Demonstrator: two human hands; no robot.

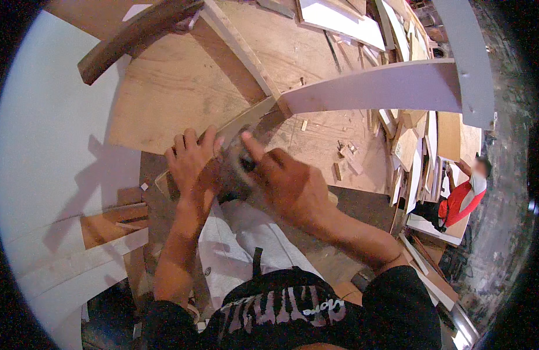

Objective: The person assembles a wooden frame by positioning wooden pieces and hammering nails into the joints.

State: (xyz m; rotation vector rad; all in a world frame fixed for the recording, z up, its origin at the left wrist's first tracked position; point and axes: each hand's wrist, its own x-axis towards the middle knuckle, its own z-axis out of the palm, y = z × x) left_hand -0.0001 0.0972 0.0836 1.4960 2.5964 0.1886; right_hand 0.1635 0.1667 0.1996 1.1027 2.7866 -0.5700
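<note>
My right hand is closed around a grey, rounded tool, its index finger stretched along the top. Motion and my fingers blur the tool, so its exact kind is unclear. Just left of it, my left hand lies palm down with the fingers spread and slightly bent, the thumb close to the tool. What lies under that palm is mostly hidden. A narrow wooden strip runs from beside both hands up to a joint with a wooden batten and a wide, pale curved board.
A plywood sheet lies beyond my hands, with small wood offcuts to its right. A dark curved timber juts in at upper left. Boards are piled on the right, near a person in red. A white panel stands left.
</note>
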